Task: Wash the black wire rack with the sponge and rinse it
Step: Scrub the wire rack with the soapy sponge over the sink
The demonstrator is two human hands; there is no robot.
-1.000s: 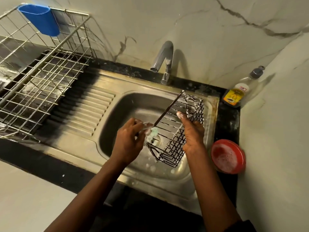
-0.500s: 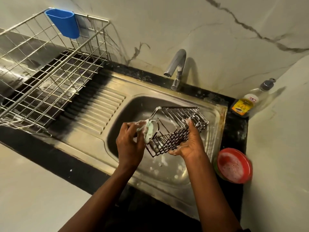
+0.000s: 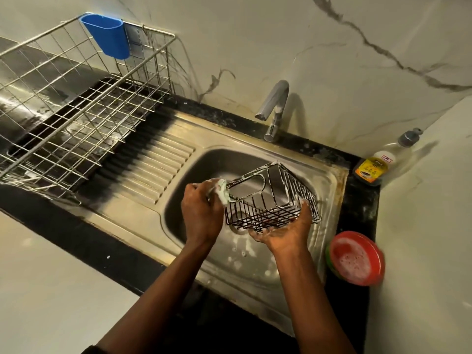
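The black wire rack [image 3: 274, 200] hangs over the steel sink [image 3: 329, 190], nearly upright, flecked with white foam. My right hand [image 3: 286, 231] cradles it from below, palm up, fingers curled round its lower right edge. My left hand [image 3: 201, 213] grips a pale green soapy sponge [image 3: 222, 190] and presses it against the rack's left end, by the oval cut-out plate. The tap [image 3: 273, 108] stands behind the basin with no water running.
A large silver wire dish drainer [image 3: 76, 111] with a blue cup [image 3: 107, 34] sits left on the draining board. A soap bottle [image 3: 375, 167] stands in the back right corner. A red bowl of suds [image 3: 356, 258] rests right of the sink.
The rack has been tipped from standing on its end to lying level, open side up. My right hand moved from its top to underneath. The sponge stays at the left end.
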